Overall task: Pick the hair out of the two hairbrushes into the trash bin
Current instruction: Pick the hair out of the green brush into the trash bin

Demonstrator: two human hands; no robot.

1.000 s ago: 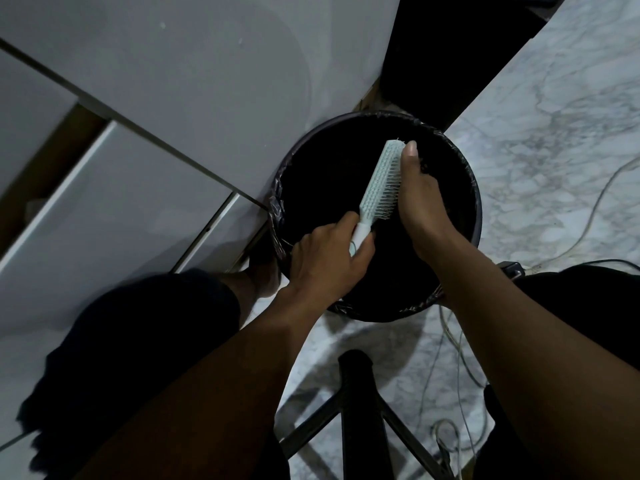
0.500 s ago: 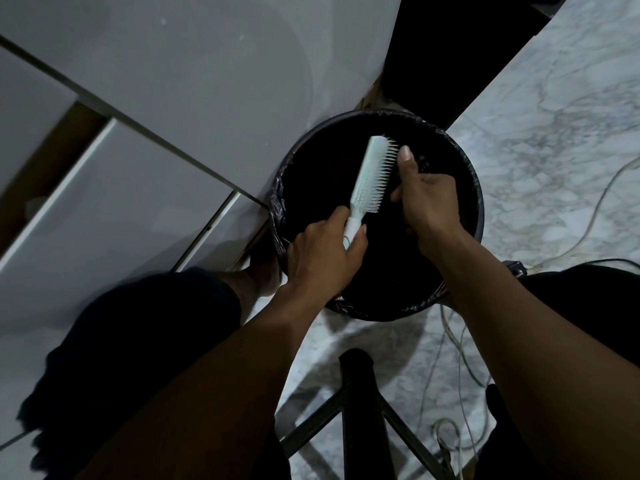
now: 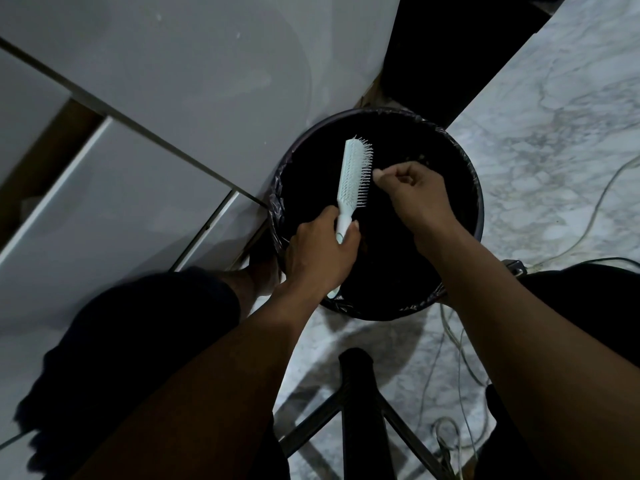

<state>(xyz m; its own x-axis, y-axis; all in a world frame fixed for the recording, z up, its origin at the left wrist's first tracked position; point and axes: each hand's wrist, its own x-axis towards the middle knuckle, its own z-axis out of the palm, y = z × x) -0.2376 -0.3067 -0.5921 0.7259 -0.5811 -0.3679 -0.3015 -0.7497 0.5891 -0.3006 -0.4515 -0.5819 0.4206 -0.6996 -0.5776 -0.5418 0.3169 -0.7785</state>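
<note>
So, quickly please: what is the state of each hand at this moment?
Left hand: closed around the handle of the hairbrush, held over the trash bin.
Right hand: fingertips pinched at the bristles; any hair between them cannot be told.

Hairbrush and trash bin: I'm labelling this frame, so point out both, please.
hairbrush (image 3: 353,174), head view, on the pale back of its head.
trash bin (image 3: 479,206), head view, on its right rim.

left hand (image 3: 320,252): mine, bare, no glove, no ring or watch visible
right hand (image 3: 414,190): bare too, nothing on wrist
forearms: both uncovered right to frame edge, no sleeves in view
shorts (image 3: 138,341): dark, black or near it, loose fabric, left leg hem ends above the knee
right leg: same dark fabric, lit too dimly for detail
</note>
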